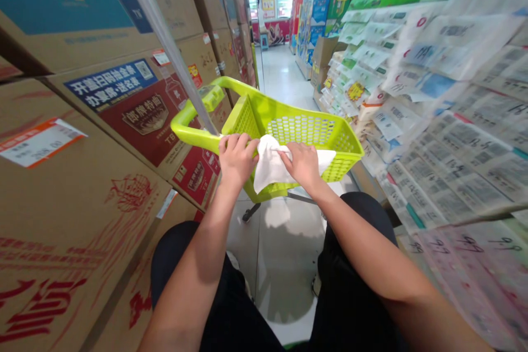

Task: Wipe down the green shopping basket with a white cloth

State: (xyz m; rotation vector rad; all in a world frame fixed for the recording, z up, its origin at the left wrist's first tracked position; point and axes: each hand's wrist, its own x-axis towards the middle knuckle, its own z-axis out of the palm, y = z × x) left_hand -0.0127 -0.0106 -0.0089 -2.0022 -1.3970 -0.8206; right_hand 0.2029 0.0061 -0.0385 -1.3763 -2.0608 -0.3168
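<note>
A lime-green shopping cart with a perforated plastic basket stands in front of my knees. A white cloth is draped over its near rim. My right hand is closed on the cloth, pressing it to the rim, with one end spread out to the right. At the corner below the cart's handle, my left hand grips the green rim with fingers curled over it, close beside the cloth's left edge. The undersides of the fingers are hidden.
Stacked cardboard boxes wall the left side, with a slanted metal pole before them. Packs of tissue are piled along the right. Between them a tiled aisle runs back to more shelves and a small blue stool.
</note>
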